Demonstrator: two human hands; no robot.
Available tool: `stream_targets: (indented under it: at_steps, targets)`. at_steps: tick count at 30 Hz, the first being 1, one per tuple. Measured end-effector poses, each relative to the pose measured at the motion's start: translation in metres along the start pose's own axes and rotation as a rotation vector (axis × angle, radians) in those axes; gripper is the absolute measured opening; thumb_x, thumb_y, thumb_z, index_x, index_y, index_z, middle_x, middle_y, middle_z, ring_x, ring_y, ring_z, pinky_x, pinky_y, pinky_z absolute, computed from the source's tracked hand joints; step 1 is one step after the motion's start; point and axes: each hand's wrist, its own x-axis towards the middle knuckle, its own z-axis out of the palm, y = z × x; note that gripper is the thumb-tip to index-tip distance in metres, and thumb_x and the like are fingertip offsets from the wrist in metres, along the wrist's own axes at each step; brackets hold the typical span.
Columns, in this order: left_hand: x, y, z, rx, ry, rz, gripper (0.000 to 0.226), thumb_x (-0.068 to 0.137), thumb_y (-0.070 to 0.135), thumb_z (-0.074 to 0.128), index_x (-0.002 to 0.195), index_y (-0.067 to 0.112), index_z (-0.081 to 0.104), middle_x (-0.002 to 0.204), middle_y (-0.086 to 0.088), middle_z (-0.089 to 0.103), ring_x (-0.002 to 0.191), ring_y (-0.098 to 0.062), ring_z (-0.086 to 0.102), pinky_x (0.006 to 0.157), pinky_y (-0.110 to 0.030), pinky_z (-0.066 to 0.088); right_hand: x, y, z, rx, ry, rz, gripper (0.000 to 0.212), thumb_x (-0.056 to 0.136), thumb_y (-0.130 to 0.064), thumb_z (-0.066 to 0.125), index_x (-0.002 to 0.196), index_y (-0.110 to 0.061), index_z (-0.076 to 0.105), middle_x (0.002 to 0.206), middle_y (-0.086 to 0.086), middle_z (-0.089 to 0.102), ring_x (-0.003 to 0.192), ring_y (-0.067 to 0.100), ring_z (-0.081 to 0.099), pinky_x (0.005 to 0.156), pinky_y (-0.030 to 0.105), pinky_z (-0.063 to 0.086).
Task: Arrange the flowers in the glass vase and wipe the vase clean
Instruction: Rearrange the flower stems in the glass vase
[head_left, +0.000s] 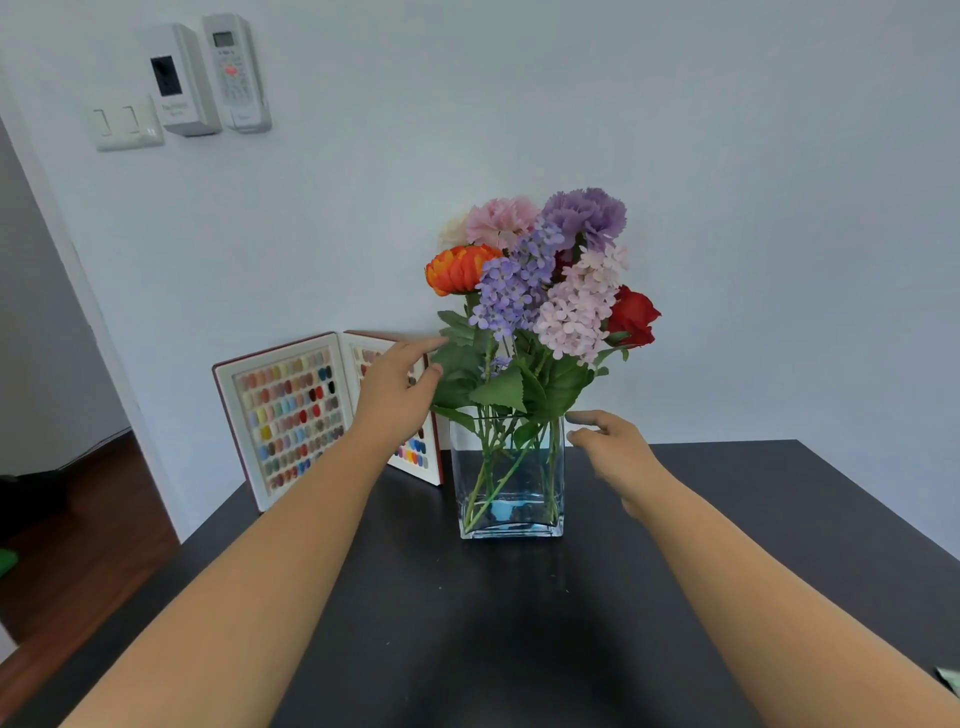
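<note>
A rectangular glass vase (511, 499) stands on the black table (467, 623), with green stems and something blue at its bottom. It holds a bunch of flowers (545, 280): orange, pink, purple, lilac and a red rose. My left hand (397, 387) is raised at the left of the bunch, fingers relaxed, fingertips at the green leaves. My right hand (608, 441) is beside the vase's upper right corner, fingers loosely extended toward the rim, holding nothing.
An open display book of coloured nail samples (291, 415) leans against the white wall behind the left hand. Wall switches and remote holders (208, 78) hang high on the left. A doorway with wooden floor (78, 519) lies to the left.
</note>
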Motion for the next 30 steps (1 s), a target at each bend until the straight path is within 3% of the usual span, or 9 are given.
stream_targets:
  at_steps: [4, 7, 9, 11, 14, 18, 23, 27, 30]
  targets:
    - [-0.029, 0.009, 0.006, -0.085, 0.011, -0.079, 0.034, 0.095, 0.02, 0.054, 0.113, 0.047, 0.065, 0.117, 0.022, 0.057, 0.101, -0.001, 0.056, 0.073, -0.013, 0.048, -0.012, 0.002, -0.015, -0.047, -0.046, 0.016, 0.026, 0.089, -0.02, 0.058, 0.113, -0.027, 0.064, 0.109, -0.001, 0.056, 0.103, 0.019, 0.051, 0.084, 0.034, 0.043]
    - [-0.055, 0.02, 0.016, -0.127, -0.021, -0.084, 0.033, 0.095, 0.016, 0.055, 0.109, 0.043, 0.068, 0.111, 0.035, 0.058, 0.102, 0.0, 0.058, 0.083, -0.025, 0.051, -0.023, 0.004, -0.032, -0.064, -0.06, 0.015, 0.021, 0.09, -0.02, 0.057, 0.108, -0.028, 0.065, 0.093, -0.007, 0.053, 0.088, 0.013, 0.049, 0.08, 0.032, 0.04]
    - [-0.073, 0.03, 0.025, -0.153, -0.065, -0.06, 0.035, 0.095, 0.014, 0.056, 0.105, 0.046, 0.067, 0.11, 0.035, 0.06, 0.103, 0.015, 0.054, 0.09, -0.019, 0.046, -0.032, 0.006, -0.045, -0.086, -0.053, 0.019, 0.021, 0.091, -0.02, 0.056, 0.108, -0.028, 0.065, 0.091, -0.007, 0.054, 0.082, 0.009, 0.049, 0.079, 0.032, 0.04]
    - [-0.087, 0.042, 0.038, -0.169, -0.105, -0.041, 0.039, 0.095, 0.014, 0.055, 0.101, 0.052, 0.064, 0.11, 0.034, 0.06, 0.109, 0.02, 0.049, 0.092, -0.009, 0.037, -0.043, 0.007, -0.061, -0.108, -0.038, 0.023, 0.021, 0.091, -0.021, 0.056, 0.108, -0.029, 0.065, 0.098, -0.006, 0.058, 0.089, 0.008, 0.052, 0.082, 0.031, 0.041]
    - [-0.104, 0.062, 0.065, -0.214, -0.157, -0.041, 0.037, 0.095, 0.013, 0.056, 0.102, 0.048, 0.067, 0.111, 0.033, 0.062, 0.111, 0.015, 0.051, 0.093, -0.007, 0.037, -0.062, 0.011, -0.088, -0.141, -0.01, 0.019, 0.021, 0.09, -0.024, 0.057, 0.108, -0.033, 0.064, 0.105, -0.006, 0.06, 0.101, 0.006, 0.054, 0.084, 0.028, 0.042]
    - [-0.122, 0.096, 0.109, -0.352, -0.251, -0.027, 0.039, 0.092, 0.015, 0.058, 0.096, 0.053, 0.066, 0.11, 0.035, 0.064, 0.111, 0.011, 0.054, 0.088, -0.001, 0.036, -0.088, 0.017, -0.13, -0.225, 0.069, 0.009, 0.02, 0.087, -0.029, 0.057, 0.103, -0.039, 0.064, 0.101, -0.007, 0.062, 0.096, 0.004, 0.057, 0.072, 0.023, 0.042]
    - [-0.142, 0.137, 0.169, -0.421, -0.487, -0.078, 0.032, 0.094, 0.024, 0.056, 0.097, 0.054, 0.067, 0.116, 0.03, 0.064, 0.114, 0.007, 0.053, 0.089, -0.011, 0.038, -0.121, 0.031, -0.195, -0.315, 0.223, 0.008, 0.019, 0.086, -0.028, 0.059, 0.101, -0.039, 0.064, 0.098, -0.01, 0.062, 0.093, 0.004, 0.058, 0.071, 0.023, 0.042]
    - [-0.171, 0.16, 0.208, -0.392, -0.671, -0.099, 0.027, 0.096, 0.029, 0.055, 0.1, 0.053, 0.067, 0.124, 0.026, 0.06, 0.093, 0.015, 0.052, 0.064, 0.001, 0.039, -0.151, 0.05, -0.238, -0.412, 0.34, 0.067, 0.018, 0.084, -0.03, 0.058, 0.098, -0.041, 0.064, 0.096, -0.015, 0.062, 0.08, 0.003, 0.058, 0.063, 0.021, 0.039]
    - [-0.195, 0.169, 0.232, -0.325, -0.792, -0.058, 0.025, 0.096, 0.029, 0.056, 0.106, 0.05, 0.066, 0.123, 0.021, 0.059, 0.101, 0.007, 0.053, 0.077, -0.001, 0.039, -0.172, 0.07, -0.256, -0.483, 0.359, 0.131, 0.018, 0.085, -0.029, 0.058, 0.099, -0.04, 0.063, 0.097, -0.013, 0.062, 0.079, 0.008, 0.06, 0.062, 0.022, 0.044]
